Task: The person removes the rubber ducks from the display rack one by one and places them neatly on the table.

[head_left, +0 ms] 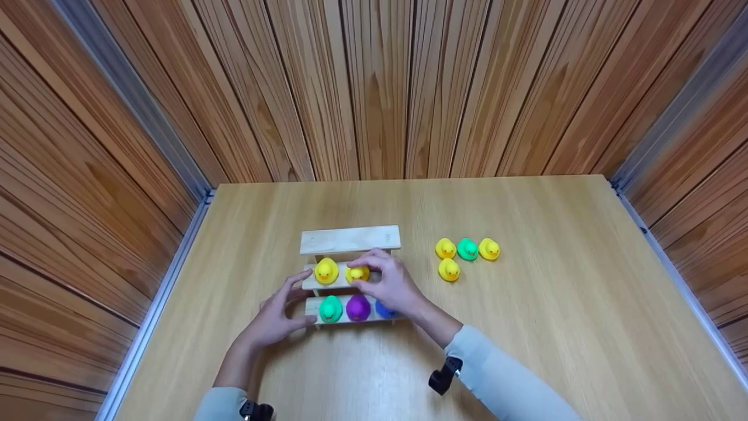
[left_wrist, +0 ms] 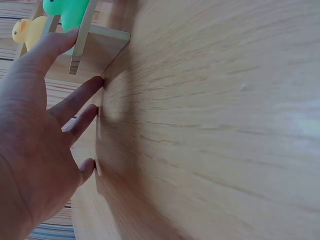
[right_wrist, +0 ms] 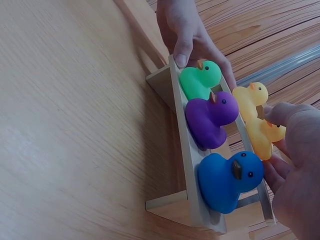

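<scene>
A small wooden three-step rack (head_left: 350,240) stands on the table. Its lowest step bears a green rubber duck (head_left: 331,309), a purple rubber duck (right_wrist: 212,120) and a blue rubber duck (right_wrist: 227,182). On the middle step sits a yellow rubber duck (head_left: 326,271). Beside it, my right hand (head_left: 394,280) pinches a second yellow rubber duck (head_left: 357,273) between thumb and fingers, at the middle step. My left hand (head_left: 277,316) is spread at the rack's left end, its thumb touching the lowest step. In the left wrist view, the other fingers (left_wrist: 82,97) extend toward the tabletop.
To the right of the rack, several more rubber ducks stand on the table (head_left: 526,327): yellow ones (head_left: 449,270) and a green one (head_left: 467,249). The rack's top step (head_left: 350,238) is bare wood. Wood-panelled walls (head_left: 380,88) enclose the table at the back and sides.
</scene>
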### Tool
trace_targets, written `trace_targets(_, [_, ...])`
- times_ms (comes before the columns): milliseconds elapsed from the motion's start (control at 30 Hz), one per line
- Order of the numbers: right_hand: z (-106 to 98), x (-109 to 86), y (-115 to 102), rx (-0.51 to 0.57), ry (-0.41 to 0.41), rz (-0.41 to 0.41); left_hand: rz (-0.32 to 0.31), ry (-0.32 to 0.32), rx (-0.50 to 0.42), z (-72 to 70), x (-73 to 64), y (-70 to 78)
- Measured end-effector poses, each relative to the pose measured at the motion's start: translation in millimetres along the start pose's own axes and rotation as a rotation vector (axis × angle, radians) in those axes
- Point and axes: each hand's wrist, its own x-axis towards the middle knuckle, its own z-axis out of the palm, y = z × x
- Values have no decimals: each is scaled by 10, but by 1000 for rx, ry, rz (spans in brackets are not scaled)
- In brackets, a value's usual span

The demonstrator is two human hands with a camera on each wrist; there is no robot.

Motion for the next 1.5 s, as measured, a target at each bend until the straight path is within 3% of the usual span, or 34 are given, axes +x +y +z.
trace_targets(133, [-19,-10,3,-4,6,-8,5,2,2,1,-6,-2])
trace_targets(367, [-89,-59,-5,1,16,-10,74,-11,12,-13,-10,-25])
trace_targets(633, [-197,-140,22,8,15,-11,29,-5,5,5,-6,-39])
trace_targets(1300, [-574,-299,103,10,83,13,60,-11,29,-15,12,-43])
trace_targets(1500, [-680,-365,155,-18,98,5,42,-7,19,-2,18,-50])
